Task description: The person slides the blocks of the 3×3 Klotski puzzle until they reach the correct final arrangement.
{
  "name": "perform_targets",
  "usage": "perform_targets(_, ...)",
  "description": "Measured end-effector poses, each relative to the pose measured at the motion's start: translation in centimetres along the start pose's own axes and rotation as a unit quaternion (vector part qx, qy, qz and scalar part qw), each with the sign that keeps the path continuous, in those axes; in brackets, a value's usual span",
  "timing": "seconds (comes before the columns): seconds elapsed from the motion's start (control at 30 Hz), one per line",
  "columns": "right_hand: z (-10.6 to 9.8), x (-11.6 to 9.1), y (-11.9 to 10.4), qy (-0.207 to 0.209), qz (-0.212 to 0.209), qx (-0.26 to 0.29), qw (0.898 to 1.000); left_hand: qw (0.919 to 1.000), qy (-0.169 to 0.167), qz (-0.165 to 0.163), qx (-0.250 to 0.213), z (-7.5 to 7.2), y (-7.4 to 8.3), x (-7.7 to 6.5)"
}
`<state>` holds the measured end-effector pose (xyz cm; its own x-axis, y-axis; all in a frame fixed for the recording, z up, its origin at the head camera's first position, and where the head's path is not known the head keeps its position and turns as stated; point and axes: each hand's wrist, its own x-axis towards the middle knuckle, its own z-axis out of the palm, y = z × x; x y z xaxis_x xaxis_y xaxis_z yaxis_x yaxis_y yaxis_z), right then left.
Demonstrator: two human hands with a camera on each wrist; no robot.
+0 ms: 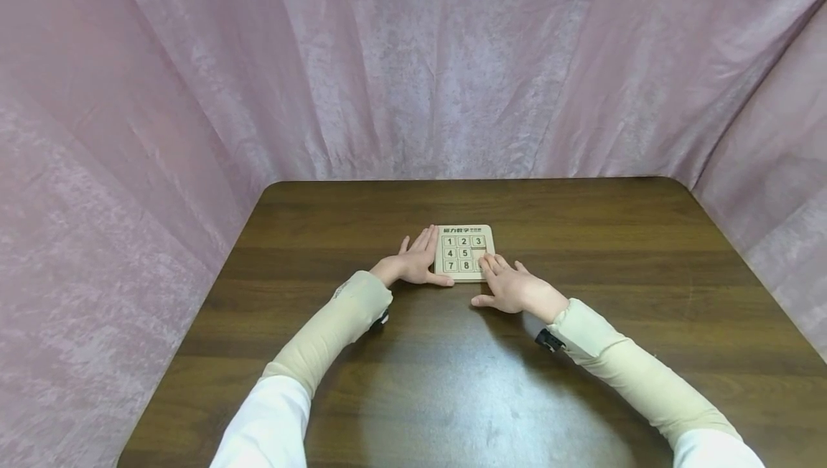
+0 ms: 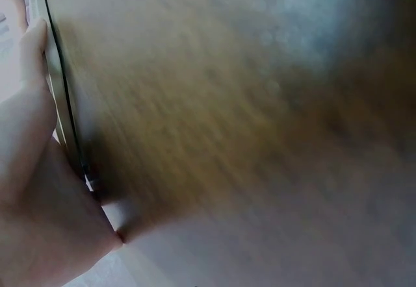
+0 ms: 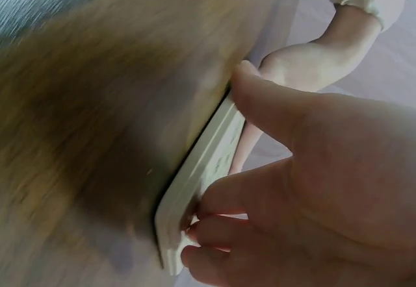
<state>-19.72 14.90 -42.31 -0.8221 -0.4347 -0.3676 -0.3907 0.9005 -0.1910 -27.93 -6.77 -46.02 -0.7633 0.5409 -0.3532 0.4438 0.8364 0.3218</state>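
A pale wooden number slide puzzle [image 1: 460, 277] lies flat on the table, with tiles 1 to 5, 7 and 8 showing. The gap right of the 5 [image 1: 464, 253] looks bare. My left hand [image 1: 413, 264] lies along the board's left edge, fingers straight and thumb at the near edge. In the left wrist view the puzzle's side [image 2: 63, 105] runs beside that thumb. My right hand [image 1: 513, 289] reaches in from the right, with extended fingertips on the board's lower right corner, covering that spot. The right wrist view shows its fingers [image 3: 224, 196] lightly bent over the puzzle's edge [image 3: 170, 219].
The dark brown wooden table [image 1: 362, 202] reaches back to a pink velvet curtain [image 1: 413, 66], which also hangs at both sides. Light sleeves [image 1: 336, 331] cover both forearms, and a small black device [image 1: 549, 341] sits at the right wrist.
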Motion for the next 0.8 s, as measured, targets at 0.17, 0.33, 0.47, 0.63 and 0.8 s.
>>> perform_targets(0.17, -0.2, -0.4, -0.5, -0.002, -0.003, -0.005, 1.000, 1.0000, 0.003, 0.001, 0.004, 0.0, 0.0, 0.1)
perform_targets(0.33, -0.1, -0.4, -0.5, -0.001, -0.006, -0.011, 1.000, 1.0000, 0.005, -0.001, 0.008, 0.0, 0.0, 0.1)
perform_targets(0.47, -0.2, -0.2, -0.5, 0.000, -0.007, -0.009, 1.000, 1.0000, 0.005, 0.001, 0.008, 0.0, 0.0, 0.1)
perform_targets(0.63, 0.0, 0.3, -0.1, 0.002, -0.006, -0.007, 1.000, 1.0000, 0.005, 0.003, 0.002, -0.1, 0.0, 0.0)
perform_targets(0.8, 0.5, 0.9, 0.5, 0.009, -0.006, -0.012, 1.000, 1.0000, 0.001, 0.002, -0.001, 0.1, -0.1, 0.1)
